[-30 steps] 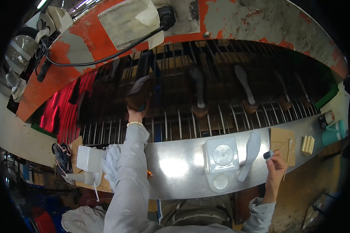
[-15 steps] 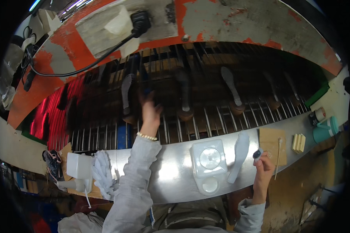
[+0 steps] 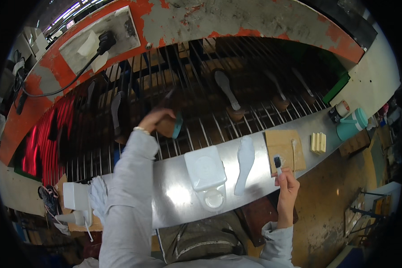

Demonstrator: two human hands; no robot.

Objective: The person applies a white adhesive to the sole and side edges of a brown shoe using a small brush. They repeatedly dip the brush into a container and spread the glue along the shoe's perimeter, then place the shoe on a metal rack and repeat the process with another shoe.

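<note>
Reaching over the conveyor rods (image 3: 192,134), my left hand (image 3: 156,119) is closed around a dark shoe with a brown heel (image 3: 166,127) and a turquoise heel tip. The shoe's front part is dark and hard to make out. My right hand (image 3: 286,181) holds a small brush (image 3: 278,163) with black bristles upright, over the edge of a brown cardboard piece (image 3: 274,138). Upturned on the rods lie dark shoes with grey soles, one (image 3: 227,89) right of my left hand and another (image 3: 116,111) to its left; several more sit farther out.
On the metal ledge (image 3: 174,178) stand a white plastic container (image 3: 205,167), a pale sole-shaped piece (image 3: 244,163), yellowish blocks (image 3: 318,143) and a teal mug (image 3: 352,125). White gloves (image 3: 98,196) and a white bottle (image 3: 73,218) lie left. An orange-grey machine hood (image 3: 178,22) arches above the rods.
The view has shifted right. My left hand, blurred and with no shoe visible in it earlier, now grips a shoe. The brush in my right hand has come over the cardboard's edge.
</note>
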